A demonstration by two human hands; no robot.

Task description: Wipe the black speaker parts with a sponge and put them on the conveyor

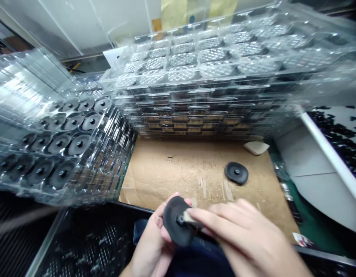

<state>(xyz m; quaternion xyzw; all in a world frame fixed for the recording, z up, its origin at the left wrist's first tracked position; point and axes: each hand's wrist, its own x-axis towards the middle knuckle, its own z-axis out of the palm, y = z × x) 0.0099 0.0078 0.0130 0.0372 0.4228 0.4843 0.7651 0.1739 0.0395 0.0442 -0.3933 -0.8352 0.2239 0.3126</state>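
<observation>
My left hand (151, 244) is closed around the edge of a black oval disc (174, 231) with a raised hub at its centre, tilted up above the front edge of the cardboard. Between the fingers of my right hand (244, 231) is a small pale piece (188, 217), like folded paper or cloth. It touches or lies very close to the hub; blur hides the exact contact. A second black oval disc (232, 175) lies on the cardboard (178, 165), hub up. Behind it rests a pale folded piece (256, 147).
Stacked clear plastic trays (180, 90) stand along the back. On the left, another tray stack (99, 161) holds several black discs. At right, a white-walled bin (333, 146) contains many small black parts. Below left is a black tray (88, 238) with patterned pieces.
</observation>
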